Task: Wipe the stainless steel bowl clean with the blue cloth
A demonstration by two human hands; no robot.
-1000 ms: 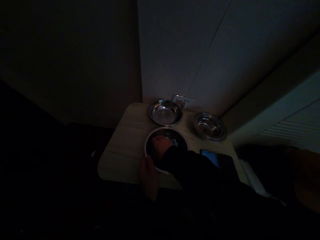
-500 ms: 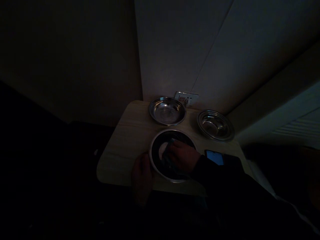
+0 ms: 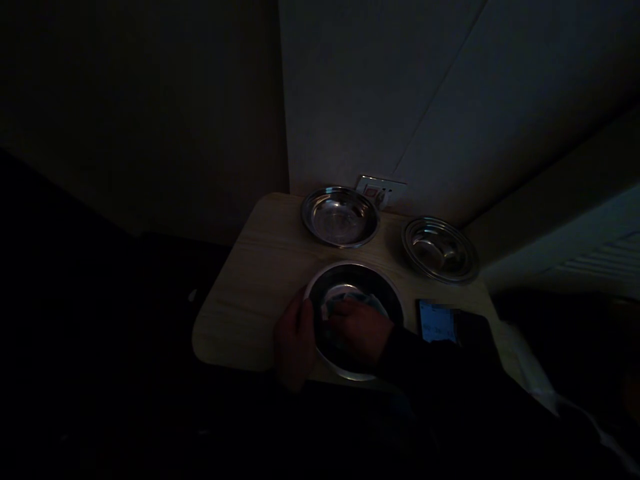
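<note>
In dim light, a round metal bowl (image 3: pixel 397 293) lies near the front edge of the table. My left hand (image 3: pixel 295 340) grips its left rim, thumb near the top of the rim. Inside the bowl, my right hand (image 3: pixel 357 327) is closed on a bluish-green cloth (image 3: pixel 373 303) pressed against the bottom. Only part of the cloth shows around the fingers; the rest is hidden under the hand. A dark sleeve covers my right arm.
A wooden-topped table (image 3: pixel 240 293) stands against the wall. Behind the bowl is a shiny metal dish (image 3: pixel 341 219); to the right sit stacked metal bowls (image 3: pixel 440 250). A lit phone (image 3: pixel 437 322) lies near my right sleeve. A wall socket (image 3: pixel 381 191) holds a plug.
My right hand and the cloth have shifted within the bowl, baring more of the cloth. My left hand has come up higher along the rim. The view has moved slightly.
</note>
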